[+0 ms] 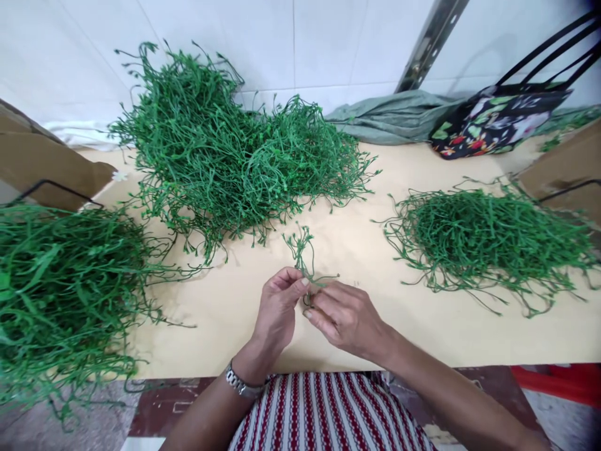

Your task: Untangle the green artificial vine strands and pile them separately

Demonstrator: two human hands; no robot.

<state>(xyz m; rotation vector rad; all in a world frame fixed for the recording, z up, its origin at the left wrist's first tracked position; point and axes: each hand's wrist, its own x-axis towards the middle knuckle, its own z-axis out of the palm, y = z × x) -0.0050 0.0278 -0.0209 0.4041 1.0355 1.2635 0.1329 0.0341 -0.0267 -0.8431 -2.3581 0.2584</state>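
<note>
My left hand (pixel 280 305) pinches a small green plastic-looking stem (pixel 301 246) between thumb and fingers, its branched tips pointing up and away from me. My right hand (pixel 346 315) is closed on the lower part of the same stem, right beside the left fingertips. One thin side branch sticks out to the right above my right fingers. Both hands are just above the table's front half. Beyond them lies a large heap of similar green stems (pixel 211 150), with another heap (pixel 488 235) to the right and a third (pixel 61 294) to the left.
The cream tabletop (pixel 357 238) runs back to a white tiled wall (pixel 323 44). A floral handbag (pixel 502 119) and grey-green cloth (pixel 389 116) sit at the back right. Cardboard pieces (pixel 47 160) stand at the left and right. The left heap spills over the front edge.
</note>
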